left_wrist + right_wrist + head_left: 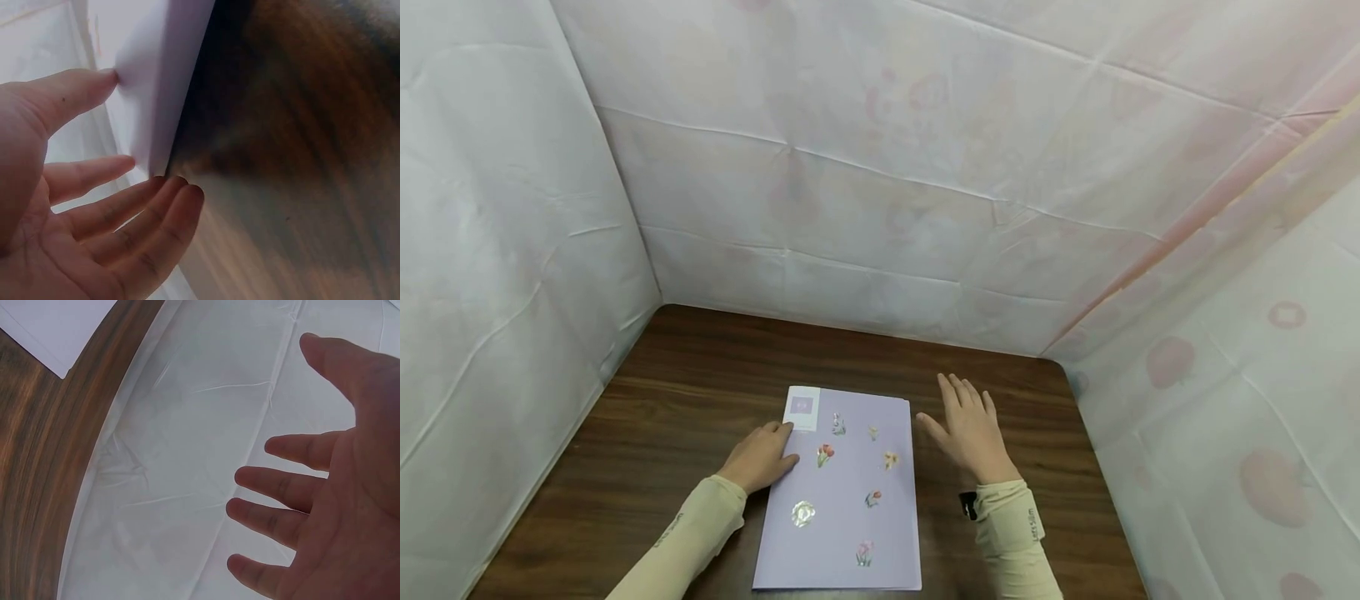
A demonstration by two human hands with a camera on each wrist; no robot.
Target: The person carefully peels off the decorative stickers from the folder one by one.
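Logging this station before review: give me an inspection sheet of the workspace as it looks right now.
Surface: dark wooden table, bare around the folder.
Job's things: lilac folder lying flat, flower stickers and a white label on its cover.
Clutter: nothing seen.
Grips: left hand touches the folder's left edge, thumb on top; right hand open, fingers spread, beside the folder's right edge, holding nothing.
Cables: nothing seen.
Surroundings: pale creased sheeting walls in the table on three sides.
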